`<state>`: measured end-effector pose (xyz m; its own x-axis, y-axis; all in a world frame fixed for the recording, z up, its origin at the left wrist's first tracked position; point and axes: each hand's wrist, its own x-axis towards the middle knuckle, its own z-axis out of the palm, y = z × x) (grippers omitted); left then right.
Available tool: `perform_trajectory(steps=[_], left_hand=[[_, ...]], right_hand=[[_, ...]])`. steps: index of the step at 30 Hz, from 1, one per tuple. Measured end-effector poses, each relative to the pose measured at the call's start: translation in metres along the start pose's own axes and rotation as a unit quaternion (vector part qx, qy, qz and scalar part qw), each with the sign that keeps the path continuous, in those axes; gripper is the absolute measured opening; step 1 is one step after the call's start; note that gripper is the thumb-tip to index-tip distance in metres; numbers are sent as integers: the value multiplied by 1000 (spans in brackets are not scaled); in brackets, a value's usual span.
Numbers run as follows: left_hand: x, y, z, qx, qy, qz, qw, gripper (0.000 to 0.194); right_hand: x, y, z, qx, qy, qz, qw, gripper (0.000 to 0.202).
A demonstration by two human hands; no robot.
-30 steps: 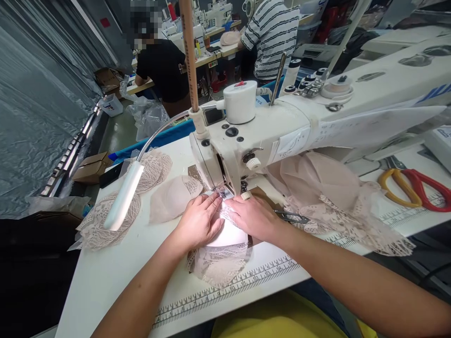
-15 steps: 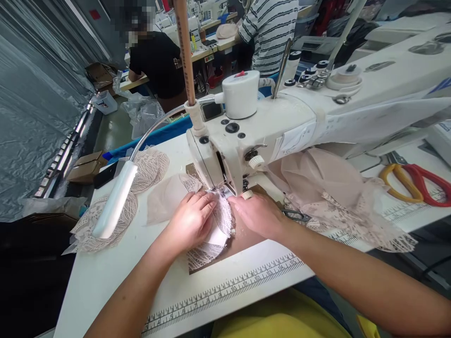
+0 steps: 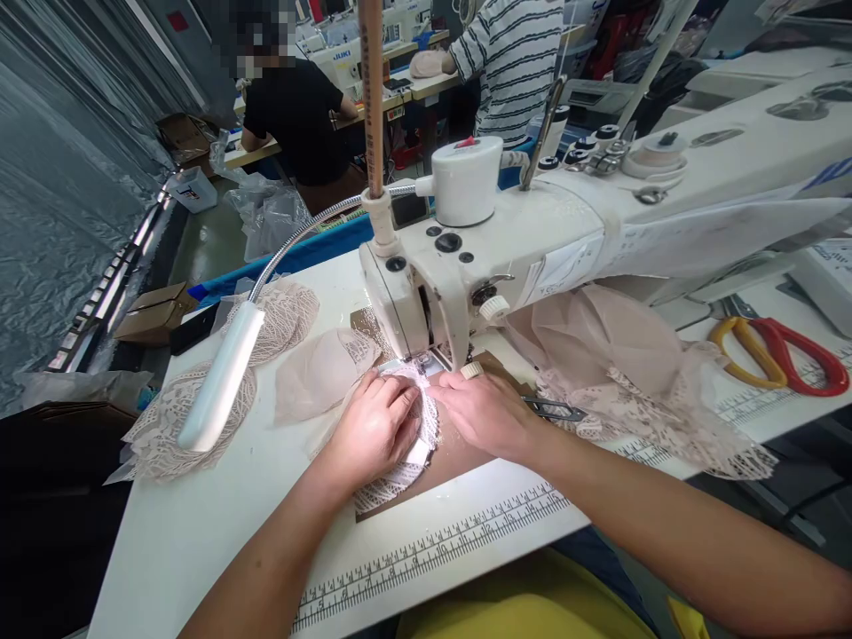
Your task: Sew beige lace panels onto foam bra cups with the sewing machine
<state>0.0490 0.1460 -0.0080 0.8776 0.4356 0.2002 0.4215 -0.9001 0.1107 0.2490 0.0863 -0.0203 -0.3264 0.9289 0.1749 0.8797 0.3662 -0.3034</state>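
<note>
A white sewing machine [image 3: 439, 293] stands over the table, its needle area just beyond my hands. Under its presser foot lies a lace piece [image 3: 392, 479] with a white strip on it. My left hand [image 3: 376, 426] presses on the lace piece from the left, fingers bent and close together. At the right edge of the lace, beside the presser foot, my right hand [image 3: 483, 408] has its fingers together at the fabric; the fingertips are partly hidden, and whether they pinch it is unclear. A sheer cup piece [image 3: 316, 377] rests left of the machine.
Stacked lace pieces [image 3: 193, 417] lie at the left under a lamp [image 3: 223, 377]. Right of the machine are sheer fabric [image 3: 599, 346], small metal snips [image 3: 556, 408] and scissors with yellow and red handles [image 3: 799, 355]. Two people sit or stand at tables beyond.
The lace piece has moved slightly inward and turned under the presser foot. My left hand has shifted with it, and my right fingers have drawn closer together. The view has shifted slightly.
</note>
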Motion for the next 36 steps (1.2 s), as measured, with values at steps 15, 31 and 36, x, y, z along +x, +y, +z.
perform_trajectory(steps=[15,31,36], left_hand=[[3,2,4,-22,-12,21,999,33],[4,-2,9,-10,-12,-2,1000,37],[4,-2,9,-3,-13,-5,1000,35]], right_hand=[[5,-3,-2,-22,25,71,997,34],[7,-5,1,-45,-50,55,996,32],[8,-6,1,-49,-53,61,996,32]])
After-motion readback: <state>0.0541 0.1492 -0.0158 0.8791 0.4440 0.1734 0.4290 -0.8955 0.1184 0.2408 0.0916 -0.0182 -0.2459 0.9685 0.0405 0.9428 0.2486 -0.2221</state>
